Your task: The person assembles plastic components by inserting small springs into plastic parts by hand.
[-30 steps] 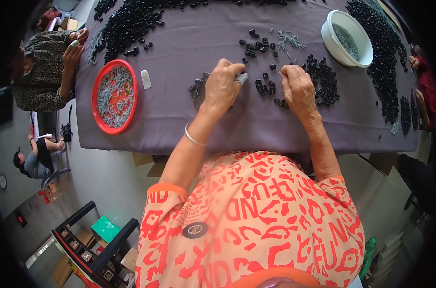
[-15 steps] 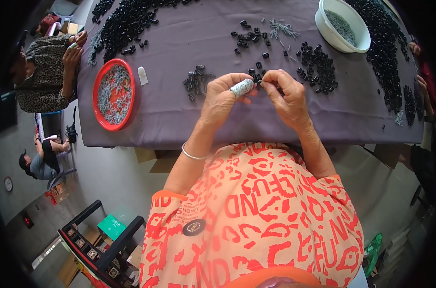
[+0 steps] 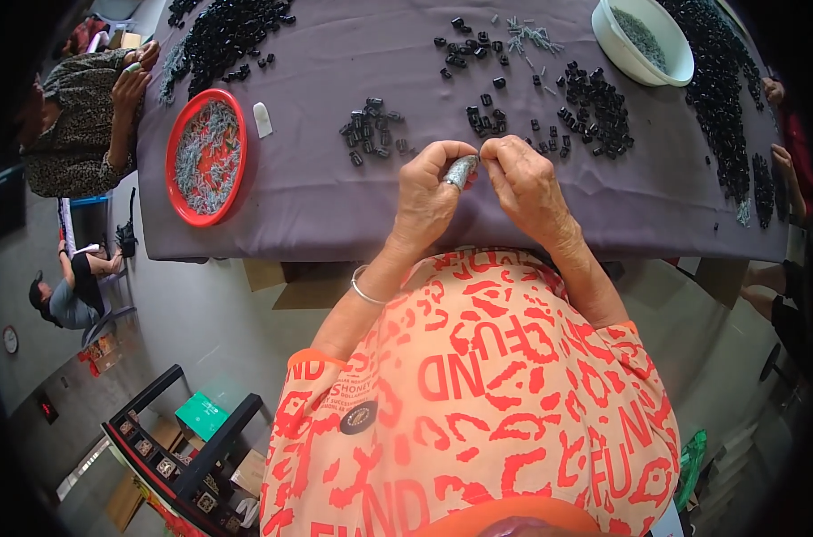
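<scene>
My left hand (image 3: 429, 195) and my right hand (image 3: 529, 190) meet above the near part of the table, fingertips pinched close together. Between them a small dark piece (image 3: 479, 158) barely shows; the fingers hide most of it. A silvery-grey wrap (image 3: 461, 170) covers one finger of my left hand. Just beyond my hands lie a few small black plastic parts (image 3: 485, 121). To their left is a small pile of black parts (image 3: 367, 127), and to their right a larger pile of black parts (image 3: 602, 112).
A red basin (image 3: 175, 179) of thin grey pieces stands at left, beside a white finger-shaped piece (image 3: 262, 119). A white bowl (image 3: 623, 67) of grey pieces is at far right. Big black heaps (image 3: 232, 40) lie farther off. A co-worker's hand (image 3: 131, 89) works at left.
My hands have drawn slightly nearer and closer together. The wrapped finger has turned to a steeper angle, and several black parts beyond my hands have come into view.
</scene>
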A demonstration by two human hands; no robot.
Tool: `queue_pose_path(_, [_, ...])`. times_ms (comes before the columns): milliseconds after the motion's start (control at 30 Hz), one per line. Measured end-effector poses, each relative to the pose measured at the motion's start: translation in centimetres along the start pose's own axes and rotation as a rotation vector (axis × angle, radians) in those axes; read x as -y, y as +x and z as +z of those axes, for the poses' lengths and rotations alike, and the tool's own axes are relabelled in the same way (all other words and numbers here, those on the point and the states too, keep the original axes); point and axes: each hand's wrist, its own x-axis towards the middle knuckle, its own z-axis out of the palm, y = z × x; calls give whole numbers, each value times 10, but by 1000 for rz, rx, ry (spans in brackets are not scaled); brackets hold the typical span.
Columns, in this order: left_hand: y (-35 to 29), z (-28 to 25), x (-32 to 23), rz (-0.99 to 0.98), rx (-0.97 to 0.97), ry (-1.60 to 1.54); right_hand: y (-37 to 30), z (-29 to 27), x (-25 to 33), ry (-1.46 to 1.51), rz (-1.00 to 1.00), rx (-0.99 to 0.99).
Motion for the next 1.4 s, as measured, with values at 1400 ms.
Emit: queue_pose_path(1400, [3, -6, 33, -335, 79, -876, 55, 7, -26, -107, 114, 43])
